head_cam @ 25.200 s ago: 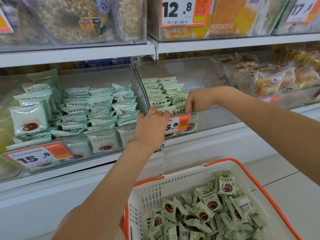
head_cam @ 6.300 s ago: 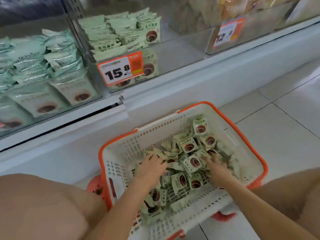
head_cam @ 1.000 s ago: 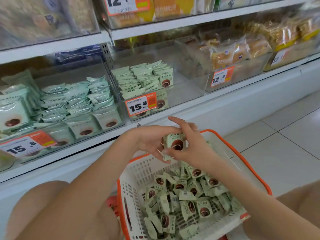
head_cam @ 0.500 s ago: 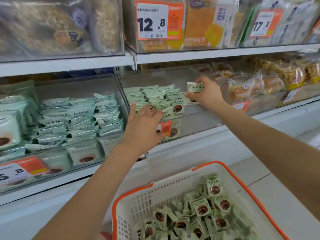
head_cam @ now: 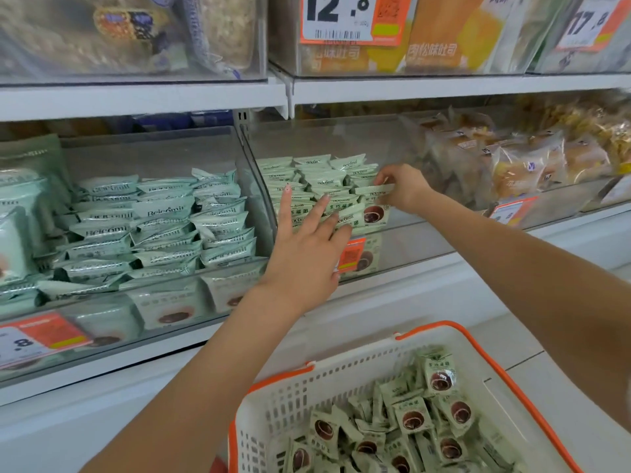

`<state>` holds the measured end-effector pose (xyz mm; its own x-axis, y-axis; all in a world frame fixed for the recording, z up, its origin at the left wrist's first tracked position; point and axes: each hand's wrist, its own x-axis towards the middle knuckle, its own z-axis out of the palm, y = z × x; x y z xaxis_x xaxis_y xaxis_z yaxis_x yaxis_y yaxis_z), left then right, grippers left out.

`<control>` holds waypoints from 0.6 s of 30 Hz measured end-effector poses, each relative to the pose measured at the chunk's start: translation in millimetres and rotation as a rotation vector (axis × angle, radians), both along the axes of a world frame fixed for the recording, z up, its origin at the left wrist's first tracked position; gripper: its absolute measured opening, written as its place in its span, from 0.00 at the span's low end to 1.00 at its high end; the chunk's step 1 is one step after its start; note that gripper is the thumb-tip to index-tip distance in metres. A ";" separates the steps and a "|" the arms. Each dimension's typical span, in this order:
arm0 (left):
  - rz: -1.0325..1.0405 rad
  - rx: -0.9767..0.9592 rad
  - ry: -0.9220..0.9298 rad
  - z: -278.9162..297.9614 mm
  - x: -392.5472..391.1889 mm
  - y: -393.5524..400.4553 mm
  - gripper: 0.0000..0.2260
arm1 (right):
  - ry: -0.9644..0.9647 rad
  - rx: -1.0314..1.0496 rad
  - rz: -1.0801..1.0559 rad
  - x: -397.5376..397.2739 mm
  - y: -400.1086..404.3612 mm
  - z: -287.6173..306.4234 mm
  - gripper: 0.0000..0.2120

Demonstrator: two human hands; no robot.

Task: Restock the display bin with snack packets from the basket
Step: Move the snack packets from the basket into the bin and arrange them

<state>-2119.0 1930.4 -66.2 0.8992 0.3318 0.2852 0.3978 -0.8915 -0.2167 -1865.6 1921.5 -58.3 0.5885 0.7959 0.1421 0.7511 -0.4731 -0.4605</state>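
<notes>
Both arms are up at the shelf. The right hand (head_cam: 403,187) is reaching into the clear display bin (head_cam: 409,240), its fingers (head_cam: 384,179) pinching the top edge of a pale green snack packet (head_cam: 372,208) that stands upright at the right end of the front row, chocolate-ball picture facing out. The left hand (head_cam: 307,247) is spread flat, fingers straight and released, pressing against the fronts of the stacked green packets (head_cam: 317,175) just beside that one; the index finger points up and apart from the others. The rows fill the left part of the bin, while its right part shows bare clear floor. An orange price tag (head_cam: 351,256) sits on the bin's front wall, partly hidden by the left hand. Down below, the white basket (head_cam: 341,373) with its orange rim holds a loose heap of the same green packets (head_cam: 409,421), lying every which way. To the left, a neighbouring bin (head_cam: 153,155) is packed with mint-coloured packets; to the right, wrapped buns (head_cam: 519,165) fill another. On the shelf above hangs a tag reading 12.8 (head_cam: 341,15).
</notes>
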 end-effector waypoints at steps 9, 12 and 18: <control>-0.014 0.034 -0.026 -2.7 0.0 0.1 0.28 | -0.094 -0.071 -0.015 -4.3 1.7 -4.7 0.26; -0.018 0.052 -0.023 -3.6 1.1 0.2 0.28 | -0.057 -0.101 -0.038 -3.2 0.9 -4.0 0.32; -0.003 0.045 0.002 -5.1 1.4 0.0 0.29 | 0.546 -0.114 -0.207 1.6 0.9 -8.0 0.32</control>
<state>-2117.5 1930.3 -71.3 0.9009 0.3159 0.2976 0.3944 -0.8822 -0.2574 -1864.0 1922.4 -66.3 0.6972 0.6492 -0.3041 0.3067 -0.6536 -0.6919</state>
